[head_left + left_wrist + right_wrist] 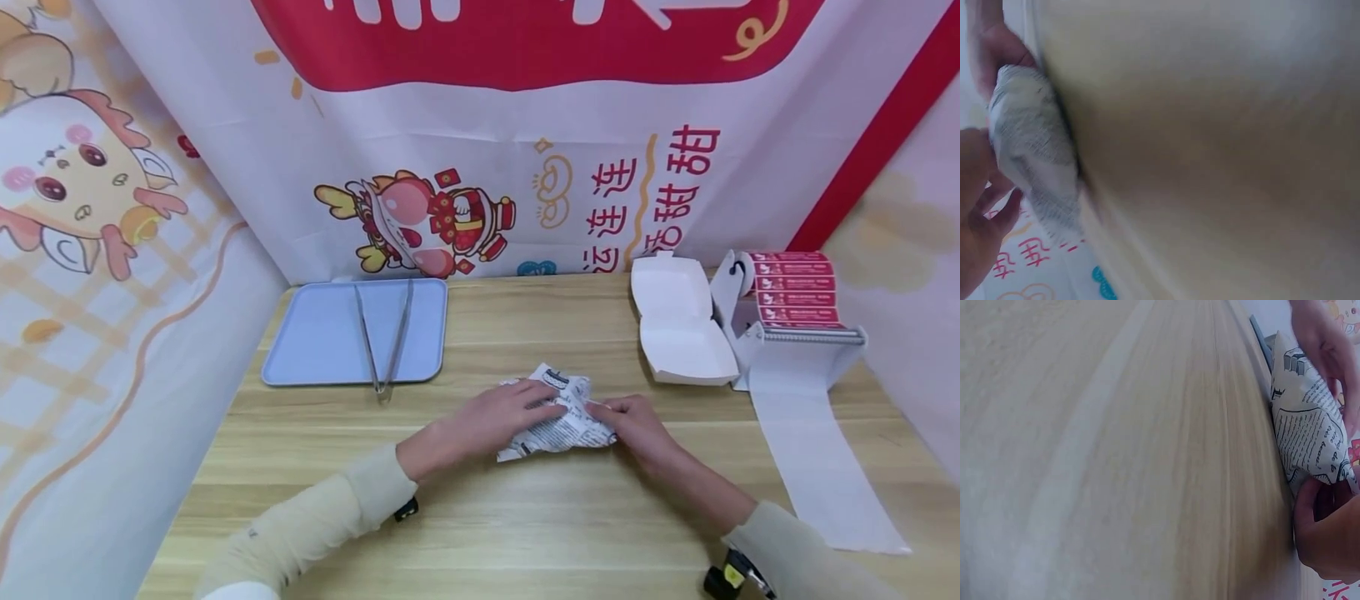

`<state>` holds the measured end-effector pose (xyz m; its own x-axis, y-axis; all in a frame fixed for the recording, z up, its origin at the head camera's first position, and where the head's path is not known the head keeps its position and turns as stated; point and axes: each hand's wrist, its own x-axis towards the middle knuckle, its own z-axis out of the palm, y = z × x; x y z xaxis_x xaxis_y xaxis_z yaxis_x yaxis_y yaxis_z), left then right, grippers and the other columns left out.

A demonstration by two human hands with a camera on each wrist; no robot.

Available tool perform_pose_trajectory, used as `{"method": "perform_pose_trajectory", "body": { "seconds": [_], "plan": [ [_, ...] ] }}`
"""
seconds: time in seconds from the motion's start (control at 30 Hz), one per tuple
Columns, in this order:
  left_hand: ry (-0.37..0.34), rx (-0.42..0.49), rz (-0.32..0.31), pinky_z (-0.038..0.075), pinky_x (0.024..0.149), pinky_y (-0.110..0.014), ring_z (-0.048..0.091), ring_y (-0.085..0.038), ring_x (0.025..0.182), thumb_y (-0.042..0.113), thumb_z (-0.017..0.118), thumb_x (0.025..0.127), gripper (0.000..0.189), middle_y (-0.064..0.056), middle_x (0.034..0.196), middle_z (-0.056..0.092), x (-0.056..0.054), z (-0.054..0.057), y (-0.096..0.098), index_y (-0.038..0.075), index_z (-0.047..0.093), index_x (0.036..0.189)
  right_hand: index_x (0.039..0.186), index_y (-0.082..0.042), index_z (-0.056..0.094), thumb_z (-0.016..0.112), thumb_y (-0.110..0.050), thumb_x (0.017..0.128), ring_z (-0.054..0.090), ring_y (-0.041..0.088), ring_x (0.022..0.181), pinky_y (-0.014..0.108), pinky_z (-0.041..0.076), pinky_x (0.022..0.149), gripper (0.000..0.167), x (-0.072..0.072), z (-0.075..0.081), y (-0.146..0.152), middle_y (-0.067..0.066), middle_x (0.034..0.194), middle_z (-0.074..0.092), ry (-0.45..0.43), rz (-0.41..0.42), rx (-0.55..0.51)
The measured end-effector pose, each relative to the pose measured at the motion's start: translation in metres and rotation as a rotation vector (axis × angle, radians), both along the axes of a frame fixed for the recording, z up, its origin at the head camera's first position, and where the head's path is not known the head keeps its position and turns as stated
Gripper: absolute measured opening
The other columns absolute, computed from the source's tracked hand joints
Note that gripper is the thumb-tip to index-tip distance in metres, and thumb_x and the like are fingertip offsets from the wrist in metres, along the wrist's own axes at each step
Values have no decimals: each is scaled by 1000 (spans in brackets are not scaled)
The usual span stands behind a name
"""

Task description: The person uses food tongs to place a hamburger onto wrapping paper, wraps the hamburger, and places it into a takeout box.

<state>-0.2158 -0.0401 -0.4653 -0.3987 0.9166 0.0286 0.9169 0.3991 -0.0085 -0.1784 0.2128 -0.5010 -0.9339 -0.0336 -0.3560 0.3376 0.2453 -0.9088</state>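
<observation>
A wrapped packet in newsprint-patterned paper (566, 429) lies near the middle of the table, creased and folded to a point on top. My left hand (517, 410) rests across its left side, fingers reaching over the paper; in the left wrist view the left hand (982, 219) is beside the packet (1032, 137). At the other end my right hand (637, 425) pinches a corner of the wrapping between thumb and fingers. The right wrist view shows the right hand (1329, 534) curled under the paper's edge (1310, 434). Whatever is inside the wrapping is hidden.
A blue tray (318, 333) with metal tongs (392, 367) across it stands at the back left. Back right are an opened white box (678, 321) and a label dispenser (795, 292), its white strip (817, 458) trailing forward. A printed cloth (487, 167) hangs behind.
</observation>
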Motion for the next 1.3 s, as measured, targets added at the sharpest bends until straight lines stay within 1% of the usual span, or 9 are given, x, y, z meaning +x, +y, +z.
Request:
{"method": "perform_pose_trajectory", "body": {
  "seconds": [0.17, 0.27, 0.47, 0.57, 0.73, 0.93, 1.1, 1.2, 1.3],
  "plan": [
    [-15, -48, -12, 43, 113, -37, 41, -23, 143, 25, 51, 103, 46, -5, 154, 45, -3, 8, 5, 21, 46, 148, 96, -1, 73, 64, -34, 97, 56, 12, 78, 23, 47, 65, 34, -4, 7, 13, -2, 84, 65, -2, 11, 143],
    [-18, -46, -25, 43, 113, -39, 41, -25, 143, 40, 47, 103, 49, -6, 155, 44, -4, 9, 8, 19, 47, 147, 97, -1, 69, 60, -33, 100, 58, 15, 78, 26, 50, 63, 33, -4, 13, 25, 1, 86, 66, 39, 33, 193],
    [13, -48, -19, 46, 110, -39, 44, -25, 140, 49, 49, 101, 55, -5, 154, 46, -4, 10, 13, 19, 47, 147, 115, -1, 62, 64, -28, 98, 58, 18, 85, 26, 51, 67, 32, 5, 21, 35, 7, 97, 65, 165, 264, 245],
    [20, -48, -12, 49, 107, -40, 45, -25, 139, 50, 51, 100, 58, -5, 153, 47, -5, 11, 17, 20, 45, 149, 121, 1, 59, 67, -23, 96, 61, 18, 80, 25, 52, 66, 36, 8, 17, 32, 8, 97, 68, 192, 364, 214],
    [6, -85, 15, 51, 105, -41, 44, -26, 138, 49, 54, 99, 62, -5, 153, 45, -3, 14, 23, 21, 41, 152, 114, 5, 56, 67, -16, 95, 64, 17, 71, 25, 55, 62, 31, 8, 10, 38, 10, 87, 68, 182, 412, 137],
    [-22, -97, 24, 42, 114, -38, 43, -26, 140, 27, 66, 93, 54, -6, 151, 47, -4, 17, 23, 18, 50, 143, 108, -4, 63, 67, -19, 94, 62, 16, 85, 23, 53, 72, 21, 14, 21, 58, 7, 93, 67, 200, 406, 284],
    [-102, 40, 48, 41, 114, -31, 52, -19, 133, -7, 66, 82, 40, -4, 138, 57, -8, 12, 19, 14, 62, 115, 114, 2, 63, 64, -15, 96, 65, 15, 86, 24, 55, 74, 25, 19, 33, 89, 12, 97, 70, 265, 388, 302],
    [-172, 156, 88, 47, 108, -27, 58, -16, 125, -12, 59, 81, 33, -3, 130, 62, -9, 6, 15, 13, 64, 102, 116, 3, 63, 63, -15, 97, 66, 14, 81, 26, 56, 70, 26, 22, 40, 117, 15, 96, 71, 304, 300, 362],
    [-246, 256, 125, 53, 96, -25, 62, -12, 109, -1, 58, 89, 16, 0, 115, 66, -11, 2, 12, 13, 64, 97, 115, 4, 64, 62, -17, 99, 64, 8, 74, 25, 53, 64, 27, 28, 45, 151, 10, 88, 71, 341, 141, 471]
  ]
}}
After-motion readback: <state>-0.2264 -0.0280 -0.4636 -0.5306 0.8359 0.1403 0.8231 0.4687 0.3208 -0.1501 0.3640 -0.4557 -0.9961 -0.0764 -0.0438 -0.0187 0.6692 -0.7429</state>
